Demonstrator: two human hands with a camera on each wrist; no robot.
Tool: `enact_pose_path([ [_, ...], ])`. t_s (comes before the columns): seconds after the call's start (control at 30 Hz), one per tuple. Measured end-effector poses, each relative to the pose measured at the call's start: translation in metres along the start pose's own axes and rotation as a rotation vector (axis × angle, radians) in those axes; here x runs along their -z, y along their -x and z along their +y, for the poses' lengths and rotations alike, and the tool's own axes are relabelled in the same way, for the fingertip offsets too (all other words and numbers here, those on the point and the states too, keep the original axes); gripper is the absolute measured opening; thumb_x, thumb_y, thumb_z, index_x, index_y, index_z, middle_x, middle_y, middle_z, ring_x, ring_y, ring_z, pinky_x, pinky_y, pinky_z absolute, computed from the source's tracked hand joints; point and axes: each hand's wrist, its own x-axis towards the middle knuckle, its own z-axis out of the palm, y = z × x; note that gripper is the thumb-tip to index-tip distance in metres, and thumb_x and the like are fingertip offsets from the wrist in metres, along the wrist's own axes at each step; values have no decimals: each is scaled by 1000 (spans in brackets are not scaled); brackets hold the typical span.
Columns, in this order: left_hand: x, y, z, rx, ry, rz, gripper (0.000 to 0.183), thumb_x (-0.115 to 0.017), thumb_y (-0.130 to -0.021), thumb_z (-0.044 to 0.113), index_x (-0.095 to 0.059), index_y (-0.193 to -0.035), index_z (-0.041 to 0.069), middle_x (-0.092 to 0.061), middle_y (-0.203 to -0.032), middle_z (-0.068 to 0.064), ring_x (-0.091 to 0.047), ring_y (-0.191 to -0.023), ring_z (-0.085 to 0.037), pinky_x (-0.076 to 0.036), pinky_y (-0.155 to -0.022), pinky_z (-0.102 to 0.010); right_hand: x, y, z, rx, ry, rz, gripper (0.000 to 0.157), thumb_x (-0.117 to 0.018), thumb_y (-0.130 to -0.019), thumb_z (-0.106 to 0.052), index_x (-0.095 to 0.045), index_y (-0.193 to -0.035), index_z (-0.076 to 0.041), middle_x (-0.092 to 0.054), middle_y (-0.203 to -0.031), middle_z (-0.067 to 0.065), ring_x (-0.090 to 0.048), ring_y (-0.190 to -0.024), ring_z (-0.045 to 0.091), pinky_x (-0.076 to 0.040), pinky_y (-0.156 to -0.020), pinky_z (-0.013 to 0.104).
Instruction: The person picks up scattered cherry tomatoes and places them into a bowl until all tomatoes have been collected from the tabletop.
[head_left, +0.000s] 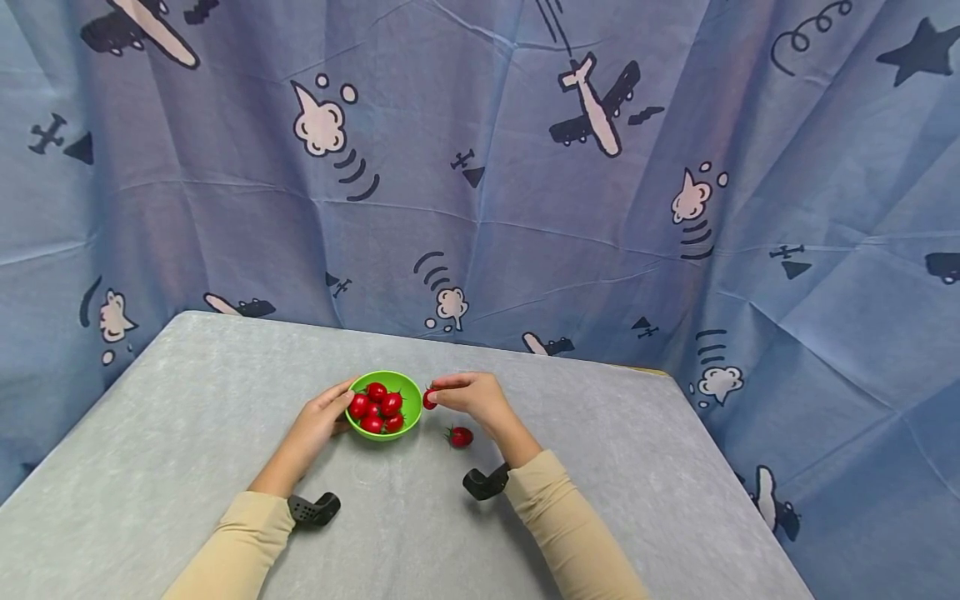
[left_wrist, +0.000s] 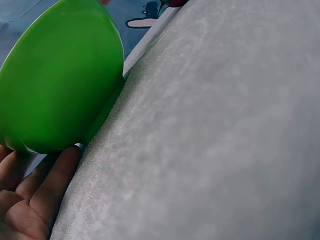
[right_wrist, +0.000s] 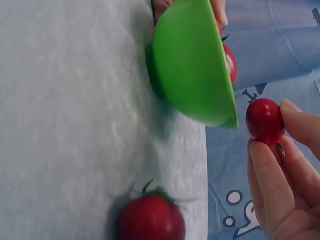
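A bright green bowl (head_left: 411, 417) stands on the table with several cherry tomatoes (head_left: 391, 404) in it. At its left side my left hand (head_left: 317, 421) grips it, thumb over the rim and the other fingers against the outer wall. My right hand (head_left: 480, 400) pinches a small red cherry tomato (right_wrist: 265, 121) between thumb and fingertips, just off the bowl's right rim; its green stem points toward the fingers in the right wrist view. Below that hand another cherry tomato (head_left: 460, 437) with a green calyx lies on the table, a little right of the bowl.
The table (head_left: 405, 533) has a light grey cloth-like surface. Behind it and at its sides hangs a blue curtain (head_left: 487, 167) printed with planes and clouds. Black wrist-worn devices (head_left: 315, 509) sit at both wrists, beside beige sleeves (head_left: 573, 525).
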Motion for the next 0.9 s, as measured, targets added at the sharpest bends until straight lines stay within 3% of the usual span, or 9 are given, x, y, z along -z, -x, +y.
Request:
enact_pose_path([
  [0.2, 1, -2, -2, 7, -3, 2, 51, -40, -108, 30, -37, -153, 7, -36, -159, -15, -41, -139, -27, -50, -88, -17, -8, 3, -7, 16, -66, -46, 30, -83, -80, -14, -77, -107, -3, -77, -104, 11, -72, -92, 13, -57, -92, 35],
  [0.57, 0, -1, -1, 4, -2, 2, 51, -41, -108, 30, -38, -153, 6, -37, -159, -15, -45, -135, -22, -51, -88, -17, -25, -1, -14, 61, -55, -81, 31, -83, -80, -13, -76, -108, -2, -77, -104, 12, -72, -94, 13, -57, -90, 32],
  [0.7, 0, -2, -1, 3, -4, 1, 52, -41, -108, 30, -37, -153, 6, -37, -159, -16, -44, -137, -25, -51, -89, -18, -32, 0, -19, 48, -25, -66, 28, -84, -79, -15, -78, -105, -5, -77, -103, 8, -71, -94, 12, -58, -89, 31],
  [0.9, 1, -2, -2, 14, -11, 4, 52, -41, -107, 32, -38, -153, 7, -38, -158, -15, -49, -131, -16, -51, -89, -18, -43, 0, -25, 89, 67, -39, 26, -85, -76, -18, -80, -100, -10, -78, -103, 3, -66, -99, 10, -55, -85, 28],
])
